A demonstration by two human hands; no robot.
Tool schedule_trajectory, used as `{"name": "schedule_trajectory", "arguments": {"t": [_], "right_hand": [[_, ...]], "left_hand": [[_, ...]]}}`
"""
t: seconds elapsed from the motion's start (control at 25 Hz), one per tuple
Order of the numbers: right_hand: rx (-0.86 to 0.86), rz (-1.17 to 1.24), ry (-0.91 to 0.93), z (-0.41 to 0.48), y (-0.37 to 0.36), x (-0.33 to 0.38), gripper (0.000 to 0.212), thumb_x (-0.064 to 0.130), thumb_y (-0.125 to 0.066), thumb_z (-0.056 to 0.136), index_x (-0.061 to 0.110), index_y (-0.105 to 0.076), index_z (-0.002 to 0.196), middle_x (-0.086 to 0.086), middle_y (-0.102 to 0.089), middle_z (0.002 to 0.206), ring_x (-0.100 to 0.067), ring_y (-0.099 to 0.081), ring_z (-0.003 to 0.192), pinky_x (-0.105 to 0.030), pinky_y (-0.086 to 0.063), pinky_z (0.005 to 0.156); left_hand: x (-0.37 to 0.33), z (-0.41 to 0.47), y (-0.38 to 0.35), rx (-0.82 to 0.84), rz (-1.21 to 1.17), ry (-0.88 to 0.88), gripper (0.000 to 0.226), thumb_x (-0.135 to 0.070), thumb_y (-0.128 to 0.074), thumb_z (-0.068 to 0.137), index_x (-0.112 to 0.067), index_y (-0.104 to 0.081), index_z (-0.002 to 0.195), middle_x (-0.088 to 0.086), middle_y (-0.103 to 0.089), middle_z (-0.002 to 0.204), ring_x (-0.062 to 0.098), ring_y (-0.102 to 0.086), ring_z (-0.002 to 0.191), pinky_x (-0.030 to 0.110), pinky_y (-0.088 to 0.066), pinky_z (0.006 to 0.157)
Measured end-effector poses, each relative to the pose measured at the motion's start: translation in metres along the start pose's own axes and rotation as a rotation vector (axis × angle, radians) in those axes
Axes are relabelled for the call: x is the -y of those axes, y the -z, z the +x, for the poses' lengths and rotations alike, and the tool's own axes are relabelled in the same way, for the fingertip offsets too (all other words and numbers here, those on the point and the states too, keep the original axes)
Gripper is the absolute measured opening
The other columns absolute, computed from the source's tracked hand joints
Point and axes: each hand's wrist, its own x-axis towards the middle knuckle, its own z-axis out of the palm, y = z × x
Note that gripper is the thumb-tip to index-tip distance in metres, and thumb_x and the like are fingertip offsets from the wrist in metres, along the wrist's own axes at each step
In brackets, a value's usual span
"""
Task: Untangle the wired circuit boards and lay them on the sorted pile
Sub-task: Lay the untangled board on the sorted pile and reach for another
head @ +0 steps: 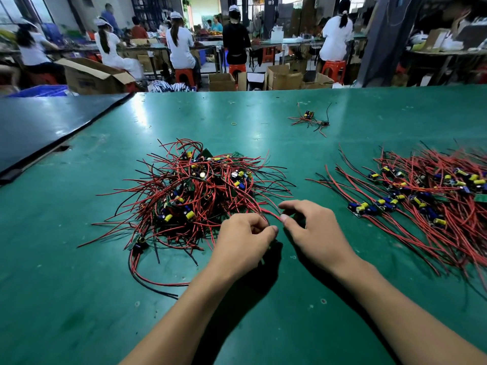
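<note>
At the near edge of the tangled heap (200,191), the left hand (245,238) and right hand (313,227) both pinch one red wire (271,214), which looks light, limp and snag-prone, so it is probably best eased out near its board, toward the sorted pile (427,191) at right.

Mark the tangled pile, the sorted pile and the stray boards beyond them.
tangled pile (200,191), head view, its middle.
sorted pile (390,201), head view, a board mid-pile.
stray boards (308,115), head view, the left board.

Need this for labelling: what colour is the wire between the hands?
The wire is red; head view.
</note>
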Motion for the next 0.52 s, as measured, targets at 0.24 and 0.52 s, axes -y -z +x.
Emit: {"name": "schedule_trajectory", "arguments": {"t": [0.24,0.52], "right_hand": [[0.203,-0.012,0.053,0.003,0.012,0.002,0.05,0.003,-0.073,0.078,0.018,-0.069,0.125,-0.003,-0.07,0.117,-0.015,-0.063,0.107,-0.028,-0.047,0.099],[0.093,0.133,-0.004,0.004,0.009,0.001,0.016,0.011,-0.066,0.094,0.017,-0.077,0.105,0.01,-0.073,0.091,0.009,-0.062,0.083,-0.005,-0.041,0.075]], "left_hand": [[-0.014,-0.012,-0.006,0.224,-0.407,-0.009,0.022,-0.013,-0.066,0.09,-0.006,-0.061,0.07,0.007,-0.056,0.051,0.015,-0.042,0.031,0.015,-0.03,0.036],[-0.013,-0.015,-0.014,0.305,-0.36,-0.045,0.028,-0.025,-0.069,0.09,-0.013,-0.059,0.068,0.0,-0.056,0.048,0.017,-0.051,0.037,0.019,-0.037,0.039]]}}
